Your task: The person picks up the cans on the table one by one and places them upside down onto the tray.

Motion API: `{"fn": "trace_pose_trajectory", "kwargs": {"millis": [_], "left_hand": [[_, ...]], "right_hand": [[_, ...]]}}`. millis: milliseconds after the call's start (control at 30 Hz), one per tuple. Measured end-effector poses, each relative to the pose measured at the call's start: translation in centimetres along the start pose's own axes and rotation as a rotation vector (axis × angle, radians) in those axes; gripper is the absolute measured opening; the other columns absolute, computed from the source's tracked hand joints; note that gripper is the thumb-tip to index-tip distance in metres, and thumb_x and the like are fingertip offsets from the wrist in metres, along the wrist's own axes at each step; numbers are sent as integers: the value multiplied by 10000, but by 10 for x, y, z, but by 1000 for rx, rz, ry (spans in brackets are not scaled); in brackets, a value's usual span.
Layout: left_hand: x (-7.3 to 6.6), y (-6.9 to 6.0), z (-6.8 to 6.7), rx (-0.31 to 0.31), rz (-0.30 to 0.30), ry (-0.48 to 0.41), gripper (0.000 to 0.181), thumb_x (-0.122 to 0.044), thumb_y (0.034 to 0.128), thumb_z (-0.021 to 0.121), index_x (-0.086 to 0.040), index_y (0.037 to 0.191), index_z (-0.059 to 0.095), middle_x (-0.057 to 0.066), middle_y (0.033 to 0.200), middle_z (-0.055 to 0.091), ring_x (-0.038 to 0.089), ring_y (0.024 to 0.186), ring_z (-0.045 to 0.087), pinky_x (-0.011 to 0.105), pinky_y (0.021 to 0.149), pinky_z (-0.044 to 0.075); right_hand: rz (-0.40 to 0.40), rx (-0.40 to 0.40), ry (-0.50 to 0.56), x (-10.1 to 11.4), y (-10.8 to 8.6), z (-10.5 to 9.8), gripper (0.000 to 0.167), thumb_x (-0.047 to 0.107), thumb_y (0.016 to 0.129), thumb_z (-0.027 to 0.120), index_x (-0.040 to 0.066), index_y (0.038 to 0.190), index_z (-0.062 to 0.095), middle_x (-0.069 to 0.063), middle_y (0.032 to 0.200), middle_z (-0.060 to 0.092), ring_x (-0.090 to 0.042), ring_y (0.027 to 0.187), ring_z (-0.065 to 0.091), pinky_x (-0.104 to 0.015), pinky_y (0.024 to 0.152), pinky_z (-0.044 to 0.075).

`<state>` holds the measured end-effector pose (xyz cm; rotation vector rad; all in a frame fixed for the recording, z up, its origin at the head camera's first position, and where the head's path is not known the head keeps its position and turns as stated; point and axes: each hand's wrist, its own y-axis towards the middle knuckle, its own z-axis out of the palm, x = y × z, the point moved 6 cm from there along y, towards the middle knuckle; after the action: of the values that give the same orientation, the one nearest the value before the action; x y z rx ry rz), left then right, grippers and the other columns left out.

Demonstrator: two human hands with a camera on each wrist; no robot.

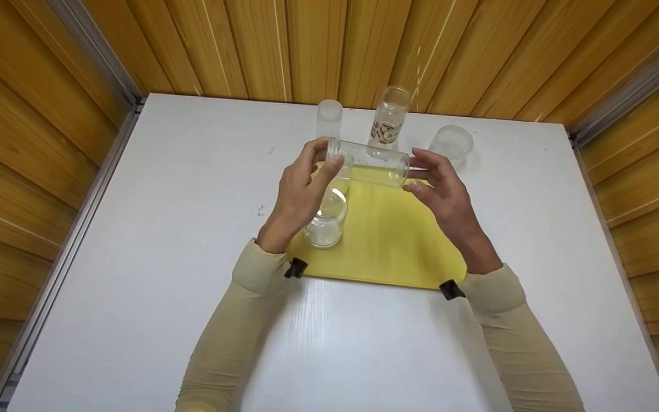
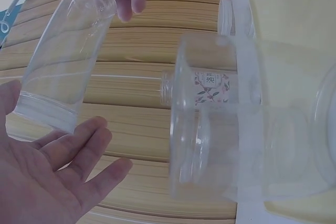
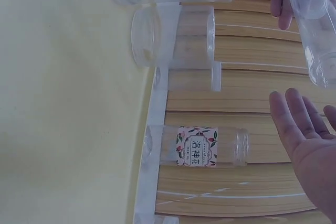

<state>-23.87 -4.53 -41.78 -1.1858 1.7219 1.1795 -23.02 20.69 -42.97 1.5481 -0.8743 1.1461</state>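
Observation:
A clear cylindrical jar [image 1: 378,166] is held sideways above the yellow mat [image 1: 398,234]. My left hand [image 1: 301,186] grips its left end, at the lid, between thumb and fingers. Around the opposite end, my right hand [image 1: 444,194] has its fingers spread and loosely bent; whether they touch the jar is unclear. In the left wrist view the jar [image 2: 68,51] slants past the left hand [image 2: 58,171]. In the right wrist view the right hand [image 3: 310,145] lies open-palmed below the jar [image 3: 317,35]. Under my left hand, another clear jar [image 1: 325,226] stands on the mat.
Behind the held jar, a frosted-looking tall jar [image 1: 329,117] and a bottle with a floral label [image 1: 386,129] stand on the white table [image 1: 192,200]. A short translucent container [image 1: 452,143] is to their right. Wood-patterned walls [image 1: 318,51] border the table.

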Motion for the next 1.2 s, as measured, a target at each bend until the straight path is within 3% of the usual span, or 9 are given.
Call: {"fn": "trace_pose_trajectory", "kwargs": {"millis": [267, 600, 967, 1200], "left_hand": [[-1, -2, 7, 27, 13, -11, 558, -424, 1101, 500, -52, 1517, 487, 44, 1324, 698, 211, 1340, 596, 492, 1137, 414], [1, -4, 12, 56, 21, -14, 563, -397, 1098, 499, -19, 1515, 482, 87, 1379, 678, 187, 1334, 591, 495, 1119, 428], [3, -5, 13, 76, 15, -39, 631, -477, 1068, 492, -44, 1527, 481, 68, 1424, 658, 146, 1336, 568, 463, 1115, 436], [3, -4, 10, 66, 22, 14, 646, -486, 1061, 523, -61, 1546, 488, 92, 1467, 614, 187, 1358, 550, 451, 1109, 442]], "right_hand": [[-37, 2, 48, 5, 2, 7, 524, 37, 1012, 608, -13, 1518, 480, -278, 1431, 524, -319, 1217, 588, -317, 980, 537], [-55, 4, 31, 5, 1, 11, 491, 19, 1012, 622, -4, 1491, 516, -183, 1394, 596, -315, 1235, 624, -361, 981, 565], [-100, -10, 35, 7, 2, 11, 460, 52, 1014, 636, -6, 1461, 546, -163, 1358, 630, -300, 1194, 645, -369, 949, 577], [-102, -27, 19, 8, 2, 10, 449, 45, 1008, 646, -4, 1445, 561, -158, 1338, 639, -295, 1176, 653, -356, 952, 576]]}}
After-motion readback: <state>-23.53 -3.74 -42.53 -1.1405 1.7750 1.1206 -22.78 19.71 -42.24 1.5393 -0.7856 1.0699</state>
